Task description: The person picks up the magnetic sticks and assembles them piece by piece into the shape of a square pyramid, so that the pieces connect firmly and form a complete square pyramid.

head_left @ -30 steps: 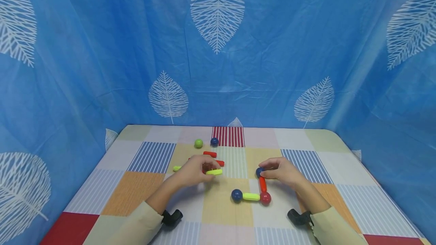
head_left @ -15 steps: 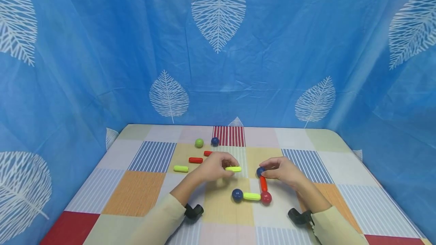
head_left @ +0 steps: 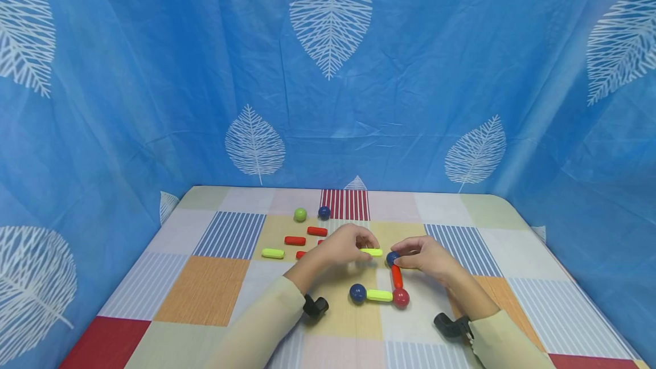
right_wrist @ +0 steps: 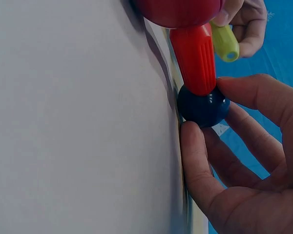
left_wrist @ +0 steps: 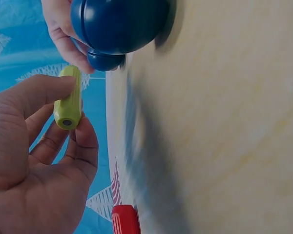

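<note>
We see the left hand [head_left: 344, 248] pinching the yellow-green rod [head_left: 371, 252], long axis level, its free end just beside the blue ball [head_left: 392, 258] gripped by the right hand [head_left: 425, 256].

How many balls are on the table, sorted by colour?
Blue balls: 3
Green ball: 1
Red ball: 1
Total: 5
</note>
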`<state>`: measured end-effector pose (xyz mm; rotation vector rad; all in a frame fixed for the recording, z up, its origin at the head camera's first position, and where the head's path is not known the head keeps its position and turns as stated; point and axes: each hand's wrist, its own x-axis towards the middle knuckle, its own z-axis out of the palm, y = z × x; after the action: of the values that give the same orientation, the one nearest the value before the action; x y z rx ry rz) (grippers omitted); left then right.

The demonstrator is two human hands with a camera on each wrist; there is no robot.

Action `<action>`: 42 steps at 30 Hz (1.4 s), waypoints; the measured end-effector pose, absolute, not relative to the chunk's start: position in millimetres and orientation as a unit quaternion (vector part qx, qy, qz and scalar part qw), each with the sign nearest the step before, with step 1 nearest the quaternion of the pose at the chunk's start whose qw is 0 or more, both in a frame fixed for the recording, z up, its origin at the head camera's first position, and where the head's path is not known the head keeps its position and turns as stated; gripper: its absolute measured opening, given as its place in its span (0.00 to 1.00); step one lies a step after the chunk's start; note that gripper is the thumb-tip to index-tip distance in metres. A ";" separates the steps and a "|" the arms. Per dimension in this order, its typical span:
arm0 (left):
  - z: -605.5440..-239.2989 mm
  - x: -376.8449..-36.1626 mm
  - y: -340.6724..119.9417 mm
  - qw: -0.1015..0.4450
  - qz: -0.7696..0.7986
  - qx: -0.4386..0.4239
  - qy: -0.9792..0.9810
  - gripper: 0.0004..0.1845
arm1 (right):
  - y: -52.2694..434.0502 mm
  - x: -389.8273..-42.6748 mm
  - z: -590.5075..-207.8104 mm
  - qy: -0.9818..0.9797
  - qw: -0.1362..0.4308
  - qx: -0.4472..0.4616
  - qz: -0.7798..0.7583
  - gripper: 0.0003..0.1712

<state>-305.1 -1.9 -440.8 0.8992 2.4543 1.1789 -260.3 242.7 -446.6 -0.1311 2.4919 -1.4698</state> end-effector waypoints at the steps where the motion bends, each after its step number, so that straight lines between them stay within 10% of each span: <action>1: -440.7 -306.1 -0.3 0.140 0.406 0.308 0.849 0.10 | 242.7 -260.2 -446.3 0.854 0.123 -0.043 -0.503 0.18; 33: -448.8 -303.1 10.5 0.166 0.386 0.264 0.868 0.11 | 248.8 -260.6 -451.5 0.846 0.136 -0.032 -0.515 0.18; 42: -440.1 -314.6 -19.2 0.054 0.432 0.217 0.874 0.10 | 246.9 -260.9 -450.3 0.844 0.138 -0.021 -0.517 0.17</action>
<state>-314.6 -19.2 -440.1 0.6585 2.6537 1.3130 -260.9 246.9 -450.3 -0.0597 2.4420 -1.4950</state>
